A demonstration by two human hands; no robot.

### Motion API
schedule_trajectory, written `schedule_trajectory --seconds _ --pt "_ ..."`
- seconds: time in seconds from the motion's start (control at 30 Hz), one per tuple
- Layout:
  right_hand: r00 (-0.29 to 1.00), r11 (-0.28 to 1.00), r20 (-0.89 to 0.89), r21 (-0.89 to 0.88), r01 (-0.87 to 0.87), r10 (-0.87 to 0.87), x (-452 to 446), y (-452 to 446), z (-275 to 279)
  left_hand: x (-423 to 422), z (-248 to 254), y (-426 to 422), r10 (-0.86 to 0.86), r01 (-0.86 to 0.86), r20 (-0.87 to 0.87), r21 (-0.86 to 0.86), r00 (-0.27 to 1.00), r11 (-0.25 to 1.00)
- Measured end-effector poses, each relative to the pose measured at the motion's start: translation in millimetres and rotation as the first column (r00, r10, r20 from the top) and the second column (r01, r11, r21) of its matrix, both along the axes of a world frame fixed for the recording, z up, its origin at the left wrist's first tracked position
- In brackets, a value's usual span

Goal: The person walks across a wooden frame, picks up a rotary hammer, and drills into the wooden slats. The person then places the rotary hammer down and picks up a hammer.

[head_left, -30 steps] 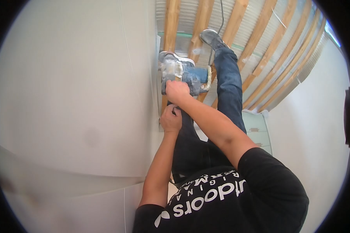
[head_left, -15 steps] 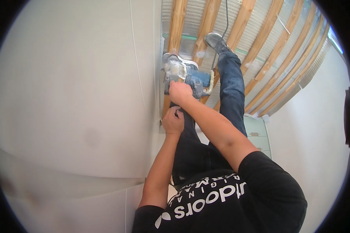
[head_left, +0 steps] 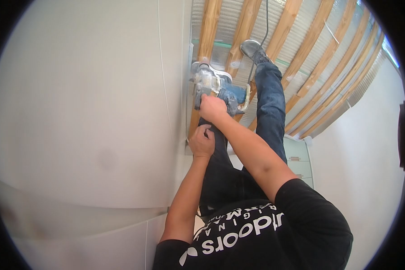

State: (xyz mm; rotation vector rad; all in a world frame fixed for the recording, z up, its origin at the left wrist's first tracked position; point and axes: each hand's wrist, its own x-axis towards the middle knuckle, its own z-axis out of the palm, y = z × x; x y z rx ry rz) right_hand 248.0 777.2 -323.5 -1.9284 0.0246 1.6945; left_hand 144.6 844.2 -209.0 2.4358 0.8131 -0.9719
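My right hand (head_left: 213, 109) is wrapped round the near side of a dusty blue and grey corded power tool (head_left: 231, 93). The tool has pale tape or residue on it and may be a circular saw; its underside is hidden. It sits by my shoe, low against the wall, over the wooden battens (head_left: 210, 24). Just nearer to me, my left hand (head_left: 202, 141) is curled in front of my dark trouser leg, thumb and finger bent together. Whether it pinches anything I cannot make out.
A large pale wall panel (head_left: 85, 99) runs close along my left. Timber battens over silvery corrugated foil (head_left: 274, 22) spread ahead. A grey cable (head_left: 266, 27) runs between them past my other shoe (head_left: 252, 49). A pale green drawer unit (head_left: 297, 155) stands at my right.
The view has shifted slightly, so the tool, hands and battens appear a little further right. Both hands keep nearly the same pose, the right one still on the tool.
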Motion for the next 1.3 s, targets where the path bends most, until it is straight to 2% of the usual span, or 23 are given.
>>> schedule_trajectory --seconds 1.3 --pt "1.000 1.000 -0.001 -0.006 0.019 -0.019 -7.9 -1.9 -16.0 -5.5 4.0 0.5 -0.014 0.014 0.012 -0.006 1.000 1.000"
